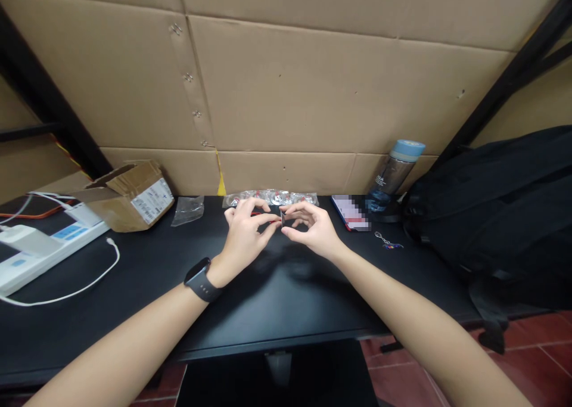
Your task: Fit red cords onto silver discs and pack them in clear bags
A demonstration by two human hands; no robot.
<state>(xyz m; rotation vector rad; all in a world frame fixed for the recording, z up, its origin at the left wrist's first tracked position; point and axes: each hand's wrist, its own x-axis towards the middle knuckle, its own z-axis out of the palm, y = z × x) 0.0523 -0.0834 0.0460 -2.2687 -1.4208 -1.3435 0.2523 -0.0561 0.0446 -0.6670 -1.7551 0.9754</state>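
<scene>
Near the middle of the black table, my left hand pinches a thin red wire between thumb and fingers. My right hand meets it from the right, its thumb and fingertips closed on the edge of a small thin dark piece, seen almost edge-on. The fingertips of both hands nearly touch around this piece, and its face is hidden. Just behind the hands lies a row of clear plastic packets with small red and silver parts inside.
An open cardboard box, a clear bag and a white power strip with cables are on the left. At the right are a phone, a keychain, a bottle and a black backpack. Cardboard stands behind.
</scene>
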